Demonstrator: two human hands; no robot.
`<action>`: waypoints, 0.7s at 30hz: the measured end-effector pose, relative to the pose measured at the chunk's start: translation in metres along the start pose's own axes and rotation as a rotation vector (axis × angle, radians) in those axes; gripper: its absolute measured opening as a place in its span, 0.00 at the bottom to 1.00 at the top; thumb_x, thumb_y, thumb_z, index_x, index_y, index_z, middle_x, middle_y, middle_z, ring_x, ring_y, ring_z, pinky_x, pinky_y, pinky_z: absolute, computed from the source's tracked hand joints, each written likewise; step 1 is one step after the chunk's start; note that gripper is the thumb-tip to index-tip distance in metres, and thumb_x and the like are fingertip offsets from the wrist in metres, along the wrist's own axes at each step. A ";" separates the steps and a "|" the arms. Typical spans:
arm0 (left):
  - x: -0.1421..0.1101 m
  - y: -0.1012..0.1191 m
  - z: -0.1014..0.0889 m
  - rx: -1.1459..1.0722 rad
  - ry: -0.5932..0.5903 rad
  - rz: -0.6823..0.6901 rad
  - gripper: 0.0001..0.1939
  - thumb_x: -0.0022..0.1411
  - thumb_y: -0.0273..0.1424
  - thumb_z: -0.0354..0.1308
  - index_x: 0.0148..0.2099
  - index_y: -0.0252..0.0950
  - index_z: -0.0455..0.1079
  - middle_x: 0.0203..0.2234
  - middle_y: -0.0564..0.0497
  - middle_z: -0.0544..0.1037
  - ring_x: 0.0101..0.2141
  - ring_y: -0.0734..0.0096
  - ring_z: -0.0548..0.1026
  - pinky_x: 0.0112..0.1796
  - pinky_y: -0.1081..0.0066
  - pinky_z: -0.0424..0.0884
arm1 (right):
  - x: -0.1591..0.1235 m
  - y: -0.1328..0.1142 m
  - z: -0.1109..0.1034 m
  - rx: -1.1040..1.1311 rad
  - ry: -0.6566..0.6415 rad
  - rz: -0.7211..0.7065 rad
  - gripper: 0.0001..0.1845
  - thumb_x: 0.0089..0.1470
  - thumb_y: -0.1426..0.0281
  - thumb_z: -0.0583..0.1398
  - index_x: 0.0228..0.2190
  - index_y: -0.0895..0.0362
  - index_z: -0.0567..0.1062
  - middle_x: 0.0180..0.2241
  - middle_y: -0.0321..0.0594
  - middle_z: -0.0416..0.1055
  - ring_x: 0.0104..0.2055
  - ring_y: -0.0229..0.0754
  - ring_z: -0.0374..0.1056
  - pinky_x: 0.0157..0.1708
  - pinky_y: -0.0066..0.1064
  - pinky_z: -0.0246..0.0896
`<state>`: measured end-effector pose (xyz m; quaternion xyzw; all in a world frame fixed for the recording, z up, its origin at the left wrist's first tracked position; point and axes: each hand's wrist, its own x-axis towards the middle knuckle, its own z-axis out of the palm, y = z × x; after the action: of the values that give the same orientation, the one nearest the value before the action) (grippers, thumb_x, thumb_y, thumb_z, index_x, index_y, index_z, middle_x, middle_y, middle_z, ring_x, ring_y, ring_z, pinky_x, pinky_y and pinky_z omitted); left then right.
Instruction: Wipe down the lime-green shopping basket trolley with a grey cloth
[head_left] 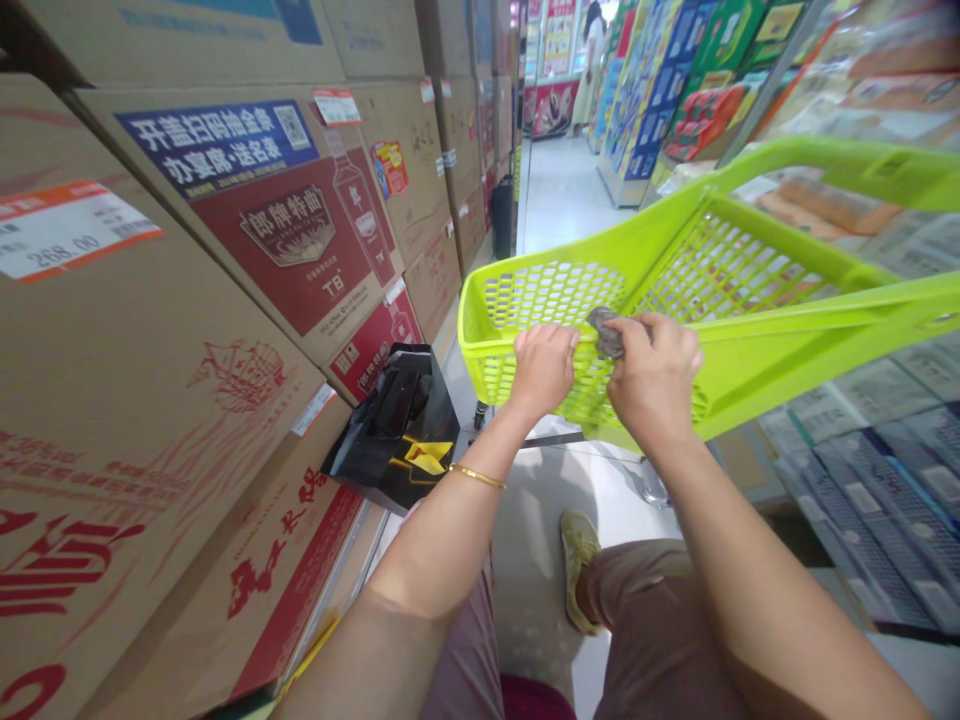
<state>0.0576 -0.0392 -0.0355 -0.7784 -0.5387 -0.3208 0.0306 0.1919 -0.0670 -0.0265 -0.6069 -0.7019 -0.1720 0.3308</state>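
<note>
A lime-green plastic shopping basket (pixel 739 290) on wheels stands in the aisle in front of me, its long handle reaching to the right. My left hand (pixel 541 368) is curled over the basket's near rim. My right hand (pixel 654 372) is closed on a small grey cloth (pixel 606 331), pressed against the same rim just to the right of the left hand. A thin gold bangle (pixel 478 476) sits on my left wrist. The basket's inside shows nothing that I can make out.
Stacked cardboard cartons (pixel 225 260) with red print and price labels wall the left side. A black box with yellow tape (pixel 397 425) sits on the floor by them. Shelves of packaged goods (pixel 862 470) line the right. A person (pixel 589 65) stands far down the aisle.
</note>
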 end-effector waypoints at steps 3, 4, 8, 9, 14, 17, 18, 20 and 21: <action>0.000 0.000 0.000 0.006 0.010 -0.011 0.14 0.68 0.31 0.40 0.40 0.38 0.68 0.35 0.49 0.73 0.40 0.66 0.67 0.42 0.67 0.57 | 0.001 0.014 -0.009 -0.007 0.021 0.066 0.22 0.49 0.77 0.51 0.46 0.52 0.70 0.46 0.48 0.62 0.46 0.51 0.54 0.40 0.41 0.50; 0.000 0.000 0.000 0.007 0.006 -0.013 0.14 0.68 0.31 0.40 0.40 0.38 0.68 0.35 0.49 0.73 0.40 0.66 0.67 0.42 0.67 0.57 | 0.002 0.018 -0.011 -0.006 0.029 0.086 0.22 0.48 0.77 0.51 0.46 0.53 0.69 0.46 0.48 0.61 0.46 0.51 0.54 0.41 0.42 0.50; 0.000 0.003 0.001 0.011 0.003 -0.021 0.15 0.68 0.31 0.40 0.39 0.38 0.68 0.35 0.48 0.73 0.40 0.66 0.66 0.42 0.67 0.57 | 0.002 0.021 -0.011 0.010 0.088 0.143 0.22 0.47 0.77 0.51 0.45 0.53 0.70 0.46 0.49 0.61 0.46 0.52 0.53 0.40 0.42 0.50; 0.000 0.004 0.001 0.013 0.008 -0.026 0.15 0.68 0.31 0.40 0.39 0.38 0.68 0.35 0.48 0.72 0.40 0.65 0.66 0.42 0.66 0.57 | 0.002 0.018 -0.008 0.018 0.107 0.154 0.22 0.47 0.77 0.51 0.44 0.52 0.70 0.46 0.48 0.61 0.46 0.52 0.53 0.40 0.42 0.50; 0.000 0.007 0.003 0.023 0.034 -0.064 0.13 0.66 0.29 0.41 0.38 0.37 0.67 0.34 0.47 0.72 0.40 0.63 0.66 0.42 0.64 0.58 | -0.002 -0.015 0.009 0.094 0.078 0.091 0.21 0.50 0.75 0.50 0.44 0.50 0.70 0.45 0.46 0.62 0.44 0.49 0.54 0.40 0.41 0.51; 0.001 0.005 0.003 0.016 0.029 -0.063 0.12 0.64 0.26 0.42 0.36 0.37 0.66 0.34 0.47 0.72 0.40 0.63 0.66 0.41 0.65 0.59 | -0.003 -0.032 0.015 0.117 0.020 0.054 0.20 0.52 0.73 0.50 0.46 0.51 0.69 0.46 0.46 0.62 0.45 0.49 0.55 0.40 0.40 0.51; 0.001 0.004 0.002 0.017 0.027 -0.062 0.11 0.64 0.25 0.42 0.36 0.37 0.66 0.34 0.47 0.72 0.40 0.63 0.66 0.41 0.65 0.59 | -0.003 -0.034 0.015 0.119 0.009 0.053 0.19 0.53 0.72 0.50 0.47 0.51 0.69 0.47 0.47 0.62 0.45 0.49 0.55 0.40 0.40 0.51; 0.002 0.003 0.001 0.023 0.023 -0.063 0.12 0.63 0.24 0.42 0.35 0.37 0.66 0.33 0.47 0.72 0.40 0.63 0.66 0.42 0.65 0.58 | -0.002 -0.035 0.014 0.115 -0.013 0.042 0.19 0.54 0.72 0.50 0.47 0.51 0.69 0.47 0.46 0.62 0.45 0.49 0.55 0.41 0.40 0.51; 0.002 0.003 0.001 0.026 0.023 -0.065 0.12 0.63 0.24 0.42 0.35 0.37 0.66 0.33 0.47 0.72 0.40 0.63 0.66 0.42 0.65 0.58 | -0.002 -0.033 0.013 0.109 -0.025 0.029 0.19 0.54 0.72 0.50 0.47 0.51 0.69 0.47 0.46 0.62 0.45 0.48 0.55 0.41 0.39 0.51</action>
<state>0.0607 -0.0383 -0.0347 -0.7563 -0.5675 -0.3235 0.0367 0.1571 -0.0668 -0.0314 -0.6001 -0.7055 -0.1211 0.3571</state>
